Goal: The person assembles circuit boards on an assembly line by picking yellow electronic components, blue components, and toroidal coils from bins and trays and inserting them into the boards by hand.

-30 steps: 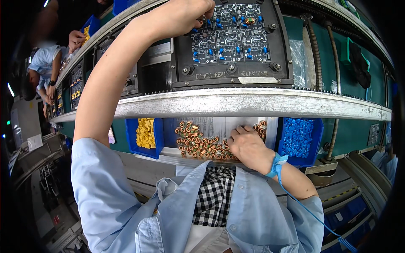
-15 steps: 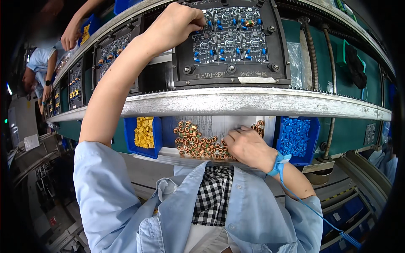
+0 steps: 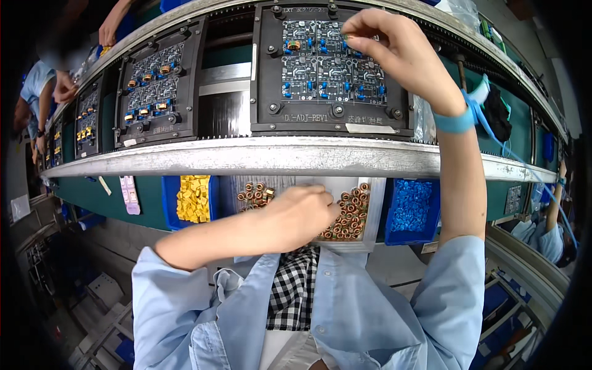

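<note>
My left hand (image 3: pixel 305 213) reaches into a metal tray (image 3: pixel 370 233) of copper-wound ring coils (image 3: pixel 348 216). Its fingers are curled together at the coils, and what they hold, if anything, is hidden. Above the panel of dark circuit boards (image 3: pixel 302 77), my right hand (image 3: pixel 391 46) pinches thumb and forefinger at the upper right part; I cannot make out anything between the tips. A blue strap (image 3: pixel 453 121) circles that wrist. One ring coil (image 3: pixel 293 45) sits on the upper left board, among small blue components. A black fixture (image 3: pixel 240 120) frames the panel.
Yellow parts fill a blue bin (image 3: pixel 214 203) left of the tray; blue parts fill another bin (image 3: pixel 412 237) on the right. A metal rail (image 3: pixel 277 155) runs between tray and fixture. Left along the line stands another fixture (image 3: pixel 148 86). Other people's hands (image 3: pixel 111 31) work at far left.
My hands have swapped places: the left came down from the panel to the coils, and the right rose from the tray to the panel. A coil now shows where the left hand was.
</note>
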### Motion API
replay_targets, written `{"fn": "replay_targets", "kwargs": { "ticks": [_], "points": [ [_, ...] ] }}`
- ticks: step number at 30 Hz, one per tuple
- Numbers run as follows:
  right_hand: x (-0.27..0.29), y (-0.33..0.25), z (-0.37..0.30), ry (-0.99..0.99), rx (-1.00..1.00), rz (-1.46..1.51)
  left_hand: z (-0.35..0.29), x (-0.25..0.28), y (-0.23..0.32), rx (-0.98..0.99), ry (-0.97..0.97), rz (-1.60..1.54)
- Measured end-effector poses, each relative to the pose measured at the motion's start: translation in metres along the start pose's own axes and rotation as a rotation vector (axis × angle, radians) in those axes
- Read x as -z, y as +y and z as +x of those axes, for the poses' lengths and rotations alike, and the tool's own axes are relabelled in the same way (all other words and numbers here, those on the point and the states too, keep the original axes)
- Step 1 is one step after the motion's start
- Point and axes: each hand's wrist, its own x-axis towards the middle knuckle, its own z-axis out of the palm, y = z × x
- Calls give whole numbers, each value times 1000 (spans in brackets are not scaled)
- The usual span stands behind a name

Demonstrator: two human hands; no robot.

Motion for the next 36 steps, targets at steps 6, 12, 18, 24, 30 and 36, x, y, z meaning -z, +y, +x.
{"fn": "replay_targets", "kwargs": {
  "ticks": [6,12,18,24,30,36],
  "points": [
    [-8,-9,39,-106,55,-151,4,-81,-15,123,334,235],
    [-15,16,36,-176,189,37,0,-91,-23,74,170,149],
    [-25,42,33,-222,20,-61,3,-94,-22,42,266,119],
    [-22,36,32,-196,-103,-54,2,-96,-22,73,218,137],
    [-27,41,28,-129,-30,1,3,-96,-22,66,277,131],
    [-27,35,25,-85,-83,74,4,-97,-22,73,256,129]
  ]
}}
